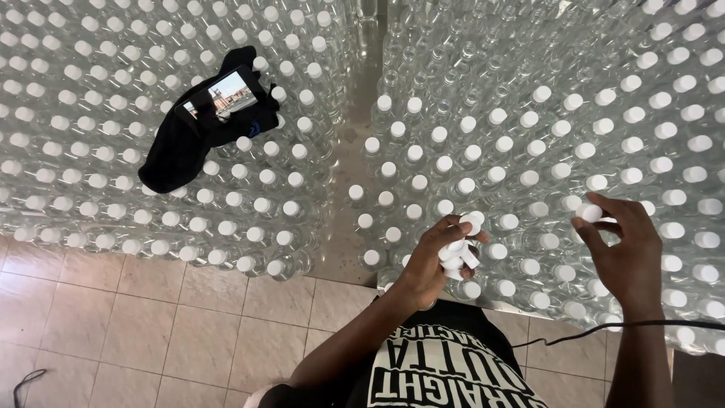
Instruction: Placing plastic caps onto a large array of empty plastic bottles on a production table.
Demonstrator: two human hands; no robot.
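My left hand (438, 257) is closed around several white bottle caps (458, 249), with one cap raised at the fingertips. To its right, my right hand (623, 245) pinches a single white cap (590, 212) on top of a clear plastic bottle. Both hands hover over the near rows of a large block of clear bottles (529, 151); the near rows have white caps, while many bottles farther back stand open-necked.
A second block of capped bottles (113, 136) stands to the left across a narrow gap. A black cloth (181, 151) lies on it with a phone (223, 96) showing a lit screen. Beige tiled floor (151, 325) lies below. A black cable (604, 329) crosses my right forearm.
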